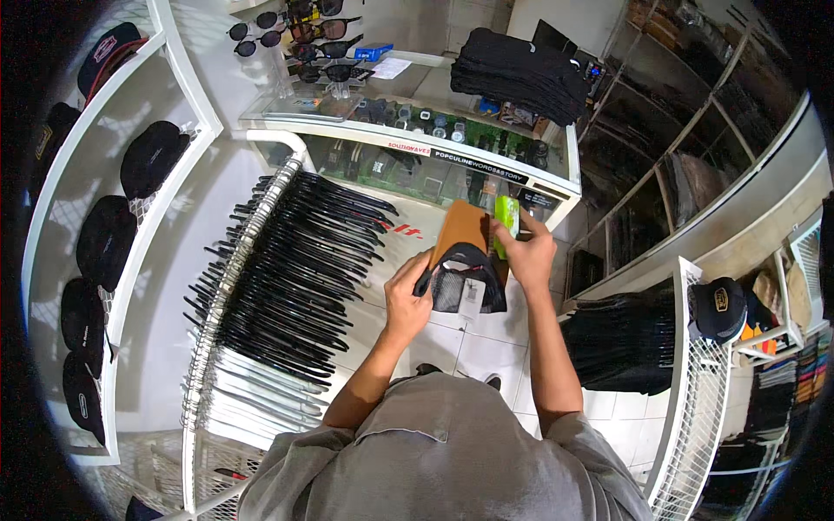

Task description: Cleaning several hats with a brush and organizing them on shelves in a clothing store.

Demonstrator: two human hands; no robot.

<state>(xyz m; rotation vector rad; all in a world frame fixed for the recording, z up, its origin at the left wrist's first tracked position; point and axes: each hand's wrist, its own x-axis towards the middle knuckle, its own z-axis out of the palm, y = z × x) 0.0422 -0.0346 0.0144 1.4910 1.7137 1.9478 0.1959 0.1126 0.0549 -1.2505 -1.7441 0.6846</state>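
My left hand (409,296) grips the side of a cap (464,228) with a tan-brown front and black mesh at the back. A white hang tag (472,298) dangles from the cap's rear opening, which faces my body. In my right hand (531,254) is a small bright green object (506,218), held between thumb and fingers against the cap's right side. Its exact kind is unclear, and my fingers cover part of it.
On the left, many black hangers (293,280) crowd a white rail (241,286). A glass display counter (417,153) with watches stands ahead, bearing sunglasses (326,49) and folded black clothes (515,75). Black caps (106,241) line a left wall shelf; a white mesh rack (697,404) stands right.
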